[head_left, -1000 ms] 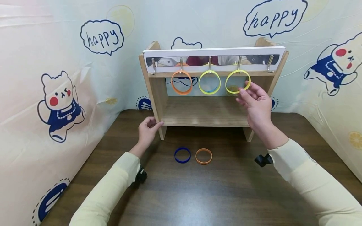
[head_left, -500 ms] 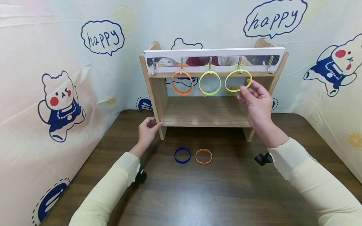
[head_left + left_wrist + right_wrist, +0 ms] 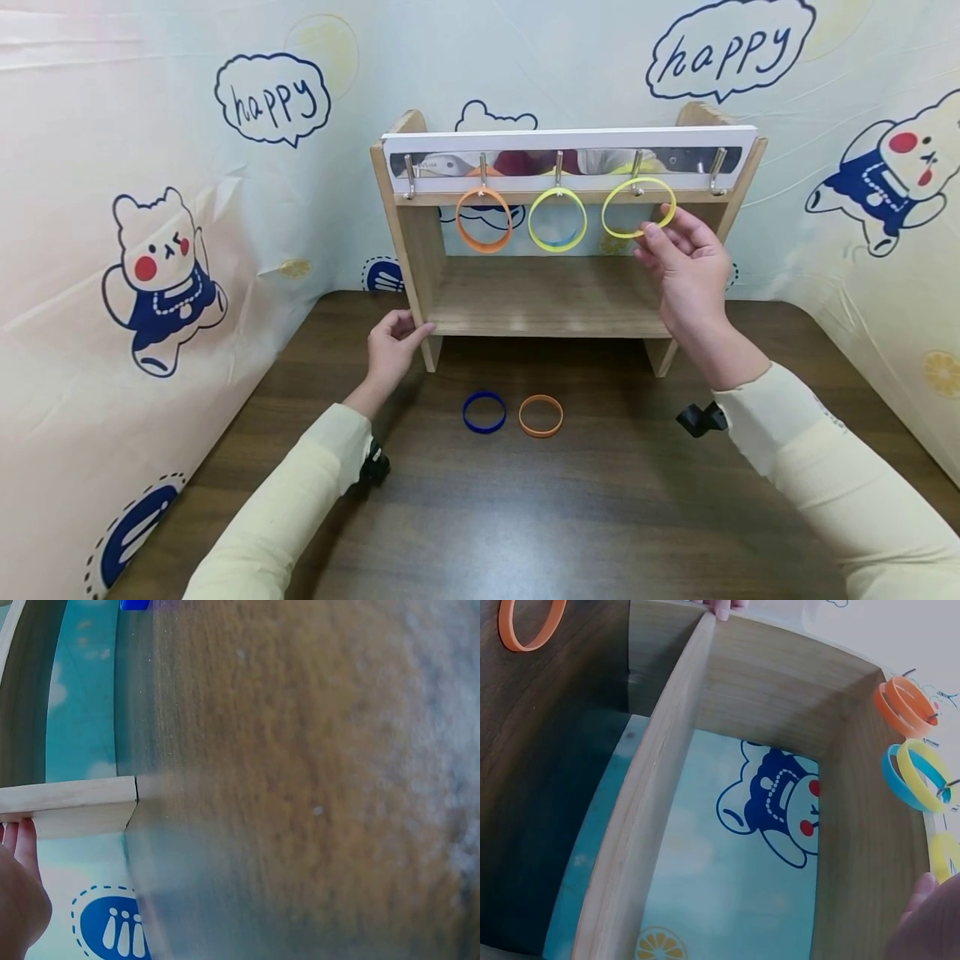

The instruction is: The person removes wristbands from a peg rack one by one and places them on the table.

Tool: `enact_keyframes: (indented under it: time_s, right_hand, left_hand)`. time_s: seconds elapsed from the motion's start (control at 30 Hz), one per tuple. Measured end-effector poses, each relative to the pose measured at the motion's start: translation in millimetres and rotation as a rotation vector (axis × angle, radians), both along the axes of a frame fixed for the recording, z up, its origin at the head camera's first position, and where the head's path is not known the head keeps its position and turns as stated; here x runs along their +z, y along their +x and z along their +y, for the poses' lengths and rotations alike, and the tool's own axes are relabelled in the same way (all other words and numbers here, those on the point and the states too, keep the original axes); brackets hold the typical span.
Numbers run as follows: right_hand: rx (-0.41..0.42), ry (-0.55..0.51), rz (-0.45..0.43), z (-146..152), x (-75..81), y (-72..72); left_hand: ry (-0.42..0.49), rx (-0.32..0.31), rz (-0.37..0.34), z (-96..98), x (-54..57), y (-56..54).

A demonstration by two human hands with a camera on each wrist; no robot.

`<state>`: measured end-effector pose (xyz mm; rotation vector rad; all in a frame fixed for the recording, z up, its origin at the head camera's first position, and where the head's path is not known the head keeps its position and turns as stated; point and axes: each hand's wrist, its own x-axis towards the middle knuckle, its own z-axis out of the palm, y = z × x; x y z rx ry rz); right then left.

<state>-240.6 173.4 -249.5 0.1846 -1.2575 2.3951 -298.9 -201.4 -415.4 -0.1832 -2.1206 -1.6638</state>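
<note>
My right hand [image 3: 693,271] pinches the lower right of a yellow wristband [image 3: 605,218] between thumb and fingers. The band's top overlaps the fourth metal hook [image 3: 636,171] in the head view. Orange bands [image 3: 900,709] hang from the second hook, and a yellow band [image 3: 531,225] with a blue one [image 3: 896,784] behind it from the middle hook. My left hand [image 3: 392,346] grips the left side panel of the wooden shelf [image 3: 547,296], thumb in front. In the left wrist view its fingers [image 3: 27,847] press against that panel [image 3: 75,793].
A dark blue wristband [image 3: 483,428] and an orange wristband [image 3: 540,432] lie on the brown table [image 3: 525,517] in front of the shelf. The outermost hooks, left [image 3: 408,177] and right [image 3: 717,171], carry no band. A printed cloth [image 3: 247,208] stands behind and beside the table.
My right hand has moved slightly right and up with the yellow wristband, whose top now sits higher against the fourth hook. The left hand has stayed on the side panel.
</note>
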Motion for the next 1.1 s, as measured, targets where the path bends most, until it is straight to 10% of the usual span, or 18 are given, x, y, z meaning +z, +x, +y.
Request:
enact_keyframes:
  time_s: [0.33, 0.6, 1.1]
  right_hand:
    - [0.001, -0.028, 0.049, 1, 5.1, 3.8]
    - [0.008, -0.037, 0.076, 3, 8.2, 12.4]
    - [0.038, 0.025, 0.066, 14, 2.8, 31.6]
  left_hand:
    - [-0.059, 0.017, -0.012, 12.4, 28.9, 26.3]
    - [-0.009, 0.007, -0.008, 0.3, 0.6, 0.9]
    - [-0.016, 0.011, 0.025, -0.1, -2.2, -0.2]
